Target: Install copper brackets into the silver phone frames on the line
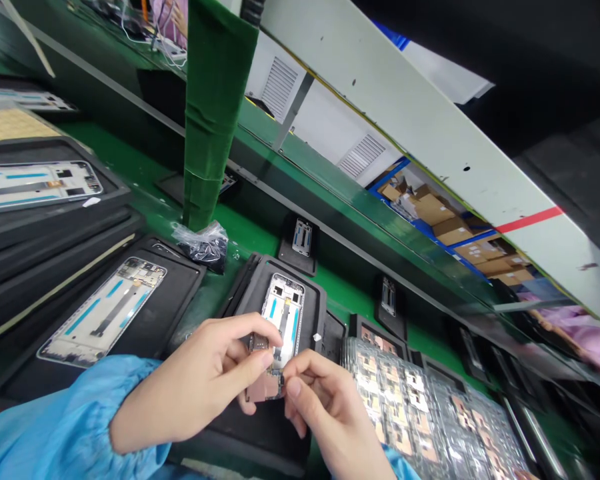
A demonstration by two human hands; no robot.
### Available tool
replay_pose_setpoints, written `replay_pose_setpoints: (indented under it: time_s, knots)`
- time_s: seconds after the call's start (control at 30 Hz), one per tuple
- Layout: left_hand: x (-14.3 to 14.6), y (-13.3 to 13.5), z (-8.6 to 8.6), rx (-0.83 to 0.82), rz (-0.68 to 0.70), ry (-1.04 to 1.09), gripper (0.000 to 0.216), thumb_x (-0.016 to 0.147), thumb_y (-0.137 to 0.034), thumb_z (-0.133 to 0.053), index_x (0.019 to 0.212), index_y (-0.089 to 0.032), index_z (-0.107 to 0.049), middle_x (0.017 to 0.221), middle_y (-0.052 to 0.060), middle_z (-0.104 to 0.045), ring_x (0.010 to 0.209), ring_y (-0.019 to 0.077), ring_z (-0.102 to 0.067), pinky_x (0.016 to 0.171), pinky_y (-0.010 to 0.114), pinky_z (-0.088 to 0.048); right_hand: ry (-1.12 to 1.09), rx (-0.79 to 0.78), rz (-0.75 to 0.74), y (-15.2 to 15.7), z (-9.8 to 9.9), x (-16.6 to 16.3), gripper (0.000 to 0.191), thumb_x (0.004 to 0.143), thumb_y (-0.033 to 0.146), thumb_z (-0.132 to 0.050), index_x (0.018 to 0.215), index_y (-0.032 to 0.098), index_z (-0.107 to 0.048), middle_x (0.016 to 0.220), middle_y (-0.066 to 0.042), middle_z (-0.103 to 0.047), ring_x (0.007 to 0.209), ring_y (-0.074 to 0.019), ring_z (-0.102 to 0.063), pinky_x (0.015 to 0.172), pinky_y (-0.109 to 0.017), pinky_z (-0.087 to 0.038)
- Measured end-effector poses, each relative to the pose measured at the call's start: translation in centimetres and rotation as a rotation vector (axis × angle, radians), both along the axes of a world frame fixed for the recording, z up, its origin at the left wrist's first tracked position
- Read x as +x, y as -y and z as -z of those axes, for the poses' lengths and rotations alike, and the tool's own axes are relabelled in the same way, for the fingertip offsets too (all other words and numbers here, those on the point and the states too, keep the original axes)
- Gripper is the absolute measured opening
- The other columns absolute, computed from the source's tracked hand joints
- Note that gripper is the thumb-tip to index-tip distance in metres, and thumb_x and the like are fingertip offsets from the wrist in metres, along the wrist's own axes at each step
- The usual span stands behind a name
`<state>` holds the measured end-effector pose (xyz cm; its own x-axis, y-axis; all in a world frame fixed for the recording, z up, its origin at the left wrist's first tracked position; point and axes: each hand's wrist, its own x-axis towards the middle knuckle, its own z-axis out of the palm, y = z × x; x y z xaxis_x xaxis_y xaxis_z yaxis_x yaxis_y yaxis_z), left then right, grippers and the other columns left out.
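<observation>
My left hand (200, 383) and my right hand (325, 410) both pinch a small copper-coloured circuit board (263, 383) over the lower end of a phone frame (283, 313). That frame lies in a black fixture tray (315, 300) on the green bench. The fingers of both hands are closed on the board's edges. Blue sleeves cover both my wrists.
Another phone frame (105, 310) lies in a black tray at the left, and a third (35, 183) sits on stacked trays behind. A clear blister tray of circuit boards (415, 400) lies to the right. A green post (213, 113) and a plastic bag (203, 243) stand behind.
</observation>
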<state>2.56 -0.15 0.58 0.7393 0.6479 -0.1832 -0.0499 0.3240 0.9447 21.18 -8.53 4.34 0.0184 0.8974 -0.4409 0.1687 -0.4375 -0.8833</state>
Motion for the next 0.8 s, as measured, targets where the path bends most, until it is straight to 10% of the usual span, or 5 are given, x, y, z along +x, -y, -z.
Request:
replay_pose_setpoints:
  time_s: [0.27,0.47,0.6,0.7,0.8]
  knots:
    - [0.2,-1.4,0.5,-0.092,0.130,0.036,0.033,0.099,-0.040,-0.063,0.127,-0.023,-0.055,0.070,-0.004,-0.068,0.057,0.0154,-0.068,0.056,0.026,-0.059,0.017,0.010,-0.116,-0.2,0.0,0.7,0.036,0.099,0.051,-0.063,0.085,0.018,-0.058,0.065,0.002,-0.057,0.053,-0.0084,-0.048,0.051,-0.020,-0.040]
    - [3.8,-1.9,-2.5,-0.561,-0.111,0.337,0.032,0.093,-0.029,-0.075,0.117,-0.020,-0.056,0.096,0.002,-0.071,0.092,0.0163,-0.073,0.088,0.031,-0.058,0.321,0.815,0.138,-1.1,1.3,2.0,0.034,0.089,0.028,-0.078,0.118,0.024,-0.061,0.122,-0.012,-0.065,0.110,-0.0235,-0.065,0.094,-0.040,-0.057]
    - [6.8,-0.4,-3.9,-0.600,-0.123,0.449,0.034,0.093,-0.028,-0.075,0.117,-0.020,-0.052,0.108,0.005,-0.073,0.105,0.0162,-0.071,0.092,0.026,-0.052,0.479,1.032,0.310,-2.2,2.8,2.1,0.028,0.090,0.018,-0.076,0.112,0.024,-0.060,0.114,-0.011,-0.068,0.110,-0.0249,-0.067,0.092,-0.044,-0.058]
    - [6.9,-0.7,-3.8,-0.455,-0.028,0.396,0.032,0.099,-0.042,-0.064,0.118,-0.021,-0.049,0.111,0.009,-0.073,0.104,0.0214,-0.073,0.096,0.036,-0.055,0.381,1.084,0.383,-2.8,3.0,2.7,0.025,0.090,0.023,-0.077,0.109,0.025,-0.060,0.107,-0.009,-0.068,0.100,-0.0239,-0.069,0.084,-0.041,-0.059]
    - [5.6,-2.3,-1.9,0.184,-0.020,0.046,0.037,0.102,-0.044,-0.056,0.132,-0.022,-0.051,0.126,0.012,-0.071,0.116,0.0297,-0.069,0.105,0.051,-0.051,0.166,1.077,0.422,-3.4,2.9,4.0,0.030,0.089,0.041,-0.079,0.109,0.028,-0.061,0.102,-0.006,-0.067,0.096,-0.0225,-0.068,0.081,-0.038,-0.058]
